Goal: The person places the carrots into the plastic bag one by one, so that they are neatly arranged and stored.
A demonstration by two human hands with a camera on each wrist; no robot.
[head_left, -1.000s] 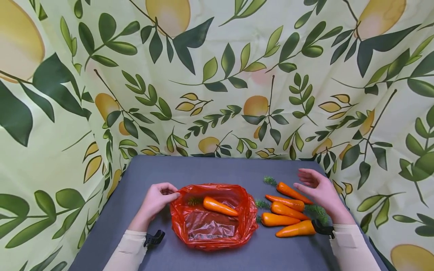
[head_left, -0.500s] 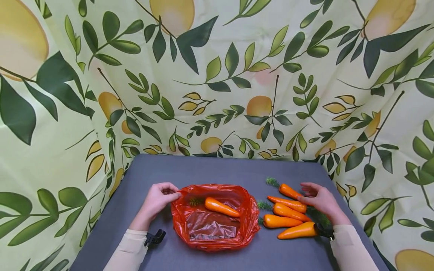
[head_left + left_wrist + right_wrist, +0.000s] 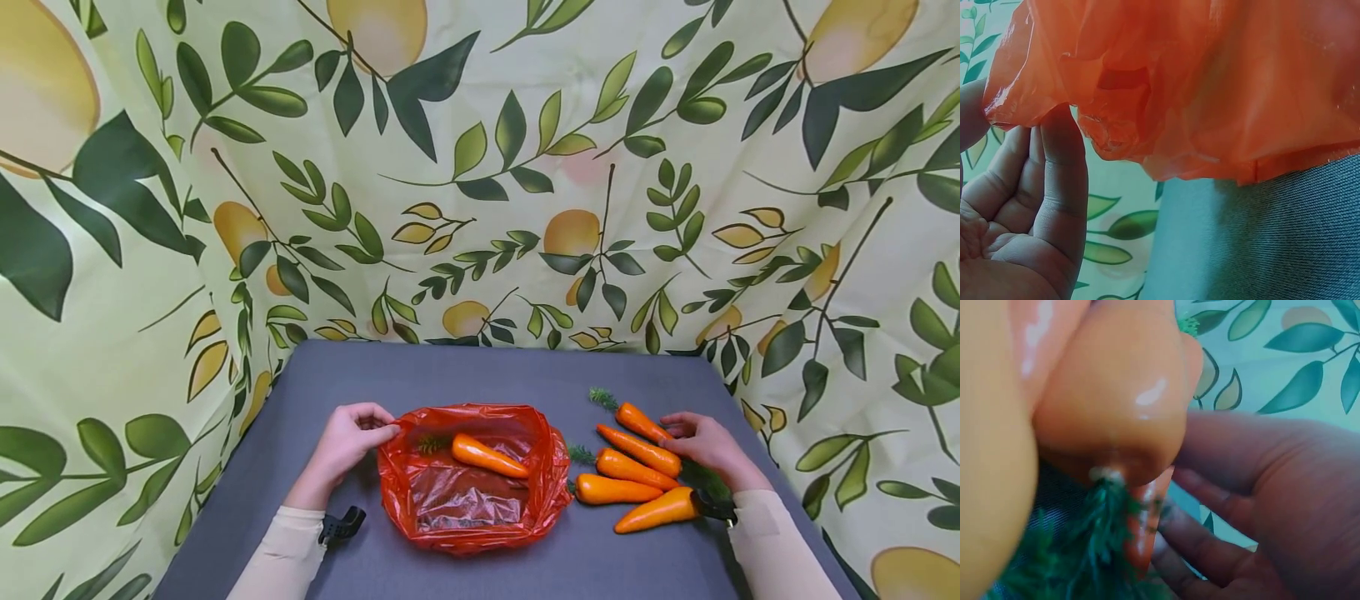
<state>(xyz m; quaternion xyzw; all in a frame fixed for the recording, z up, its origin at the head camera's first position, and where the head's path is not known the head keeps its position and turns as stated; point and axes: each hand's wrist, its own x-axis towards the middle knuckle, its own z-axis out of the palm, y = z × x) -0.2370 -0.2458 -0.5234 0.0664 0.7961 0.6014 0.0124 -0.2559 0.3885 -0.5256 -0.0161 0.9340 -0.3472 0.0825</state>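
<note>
Left hand (image 3: 352,442) first: it's pinching the edge of a red plastic bag (image 3: 465,539) between thumb and fingers. Just by it there's a black wrist mount (image 3: 342,527) poking out next to a pale sleeve (image 3: 279,557). The bag sits on a dark grey bench (image 3: 442,375), mouth spread wide and facing up, pretty crinkly and a bit see-through. One carrot (image 3: 489,456) lies inside on a slant, leafy end to the left, tip to the right.

Next along, right beside the bag, five loose carrots (image 3: 617,490) are bunched close together on the bench. Three have their green tops on the left, the other two have their tips that way instead.

Then there's the right hand (image 3: 708,448), thumb against the thick end of the second carrot from the back (image 3: 637,450), fingers down near the tip of the rearmost carrot (image 3: 636,418). Can't tell if it's actually gripping anything. Another black mount (image 3: 712,505) on that wrist covers the thick end of the front carrot (image 3: 660,510). Fruit-and-leaf cloth (image 3: 322,275) hangs behind and down both sides.
</note>
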